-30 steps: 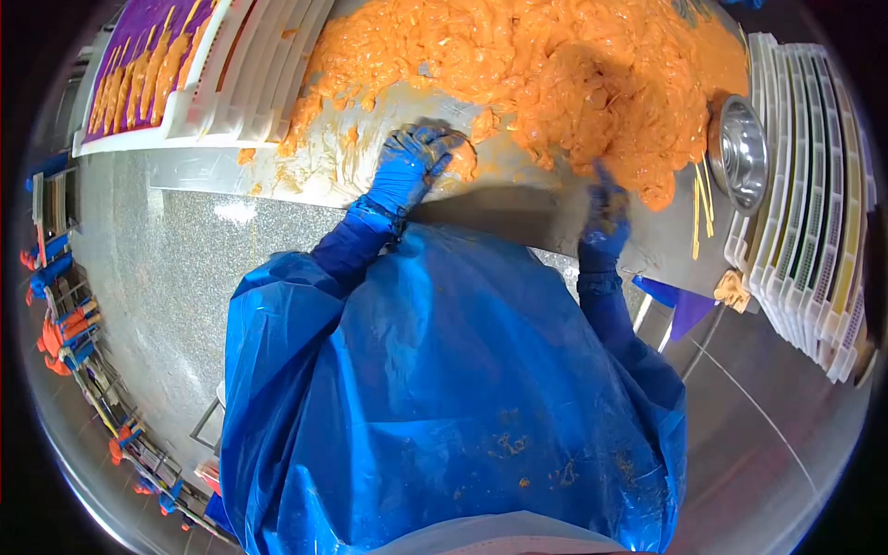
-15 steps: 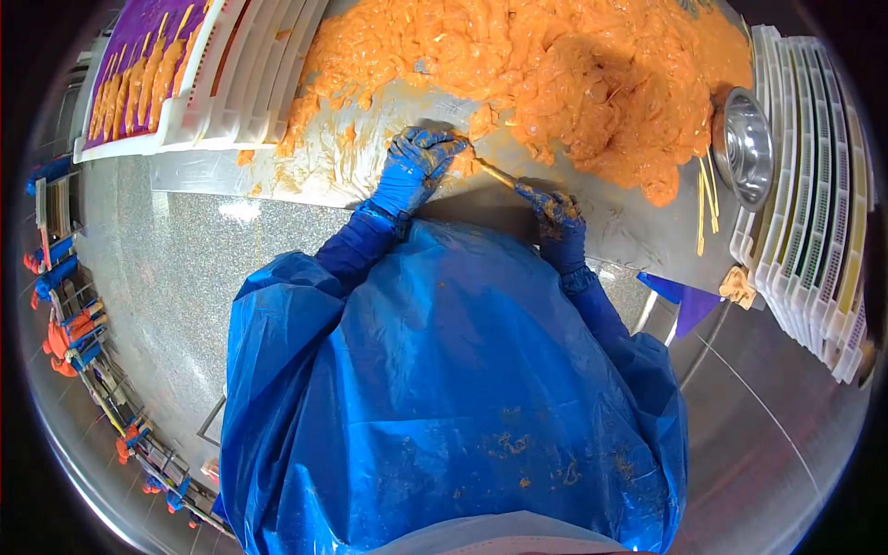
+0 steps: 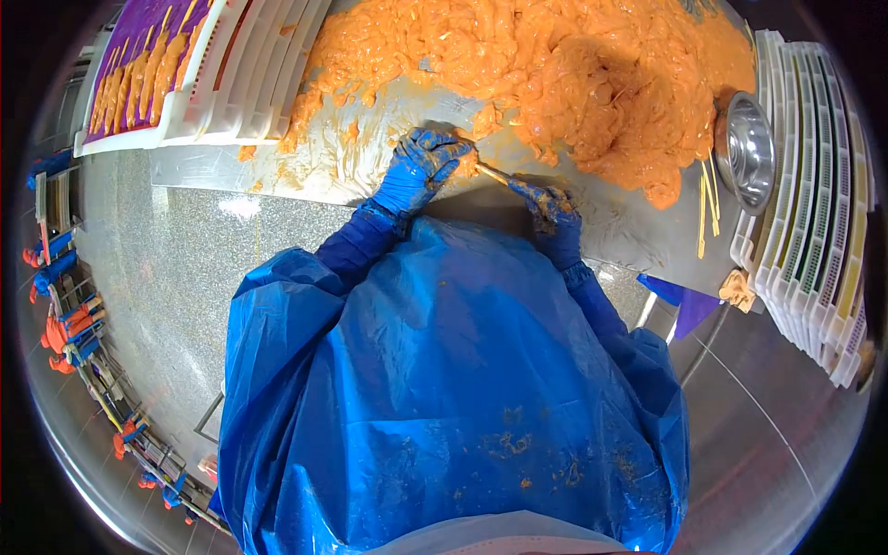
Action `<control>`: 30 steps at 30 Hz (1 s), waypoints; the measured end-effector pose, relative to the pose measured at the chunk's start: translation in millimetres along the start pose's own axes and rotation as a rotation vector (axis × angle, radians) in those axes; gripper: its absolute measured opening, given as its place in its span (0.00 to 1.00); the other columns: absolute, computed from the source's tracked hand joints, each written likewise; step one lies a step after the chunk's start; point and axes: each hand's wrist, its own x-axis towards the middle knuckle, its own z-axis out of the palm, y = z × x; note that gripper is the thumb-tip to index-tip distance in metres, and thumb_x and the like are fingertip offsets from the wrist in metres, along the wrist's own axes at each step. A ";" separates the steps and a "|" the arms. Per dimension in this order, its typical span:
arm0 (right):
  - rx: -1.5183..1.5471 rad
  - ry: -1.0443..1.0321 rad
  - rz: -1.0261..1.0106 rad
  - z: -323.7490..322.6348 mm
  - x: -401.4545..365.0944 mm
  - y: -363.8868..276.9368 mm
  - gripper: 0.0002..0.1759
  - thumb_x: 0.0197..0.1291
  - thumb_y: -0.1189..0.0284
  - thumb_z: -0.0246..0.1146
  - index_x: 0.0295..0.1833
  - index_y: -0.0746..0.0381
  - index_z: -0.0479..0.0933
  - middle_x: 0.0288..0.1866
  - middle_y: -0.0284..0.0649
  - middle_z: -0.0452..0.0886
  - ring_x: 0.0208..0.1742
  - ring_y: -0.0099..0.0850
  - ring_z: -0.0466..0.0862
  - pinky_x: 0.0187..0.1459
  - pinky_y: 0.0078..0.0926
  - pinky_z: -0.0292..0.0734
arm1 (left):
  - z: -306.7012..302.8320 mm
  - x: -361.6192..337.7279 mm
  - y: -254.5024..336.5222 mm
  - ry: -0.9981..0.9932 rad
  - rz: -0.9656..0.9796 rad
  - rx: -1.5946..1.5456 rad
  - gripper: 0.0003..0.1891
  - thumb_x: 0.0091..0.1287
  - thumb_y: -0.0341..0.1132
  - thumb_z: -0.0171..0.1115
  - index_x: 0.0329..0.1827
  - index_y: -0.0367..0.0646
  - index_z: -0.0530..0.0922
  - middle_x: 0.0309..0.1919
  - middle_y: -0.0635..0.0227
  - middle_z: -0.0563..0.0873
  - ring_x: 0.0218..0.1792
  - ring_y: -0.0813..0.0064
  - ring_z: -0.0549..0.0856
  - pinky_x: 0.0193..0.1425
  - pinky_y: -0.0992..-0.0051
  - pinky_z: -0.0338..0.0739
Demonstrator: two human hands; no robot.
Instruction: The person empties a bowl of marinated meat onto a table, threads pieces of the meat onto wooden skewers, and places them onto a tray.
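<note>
A big heap of orange marinated meat (image 3: 555,74) covers the steel table (image 3: 629,231) in front of me. My left hand (image 3: 418,166), in a blue glove, grips a small orange meat piece (image 3: 465,165) at the heap's near edge. My right hand (image 3: 546,208), also gloved and smeared orange, holds a thin wooden skewer (image 3: 493,173) whose tip runs into that piece. Both hands sit close together near the table's front edge. My blue plastic apron (image 3: 444,398) fills the lower view.
A white tray (image 3: 199,102) with a purple liner and several finished skewers (image 3: 139,74) sits at far left. A steel bowl (image 3: 746,153), loose skewers (image 3: 707,199) and stacked white trays (image 3: 814,222) stand at right. Orange-and-blue tools (image 3: 65,333) hang along the left.
My right hand came in from the right side of the heap with a skewer and met the left hand; the skewer tip now sits in the meat piece.
</note>
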 end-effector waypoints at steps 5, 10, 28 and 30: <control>0.054 -0.040 0.022 3.9 16.8 -12.2 0.14 0.64 0.72 0.58 0.52 0.50 0.83 0.40 0.42 0.82 0.45 0.45 0.82 0.48 0.44 0.76 | -6.8 2.6 2.9 -0.121 -0.045 -0.019 0.16 0.64 0.37 0.64 0.56 0.57 0.83 0.53 0.65 0.82 0.58 0.60 0.78 0.64 0.60 0.70; 0.079 -0.024 0.000 0.8 19.9 -9.1 0.13 0.65 0.71 0.57 0.52 0.52 0.83 0.43 0.41 0.84 0.49 0.43 0.82 0.52 0.42 0.74 | -33.7 -3.6 19.2 0.048 -0.214 0.067 0.17 0.63 0.37 0.65 0.56 0.56 0.83 0.50 0.63 0.82 0.54 0.59 0.79 0.60 0.60 0.71; 0.001 -0.143 -0.061 -4.0 48.9 -12.3 0.15 0.66 0.71 0.55 0.49 0.48 0.86 0.43 0.37 0.86 0.46 0.41 0.83 0.53 0.40 0.75 | -13.0 -14.9 -0.6 0.025 -0.179 -0.095 0.20 0.57 0.26 0.67 0.54 0.51 0.83 0.49 0.60 0.81 0.56 0.55 0.78 0.61 0.60 0.74; -0.062 -0.088 -0.153 -4.7 51.6 -12.7 0.14 0.65 0.72 0.56 0.48 0.48 0.86 0.42 0.39 0.86 0.46 0.41 0.83 0.51 0.39 0.76 | -11.6 -14.9 -3.3 0.039 -0.154 -0.079 0.19 0.58 0.27 0.66 0.54 0.51 0.84 0.49 0.60 0.82 0.54 0.55 0.79 0.60 0.60 0.75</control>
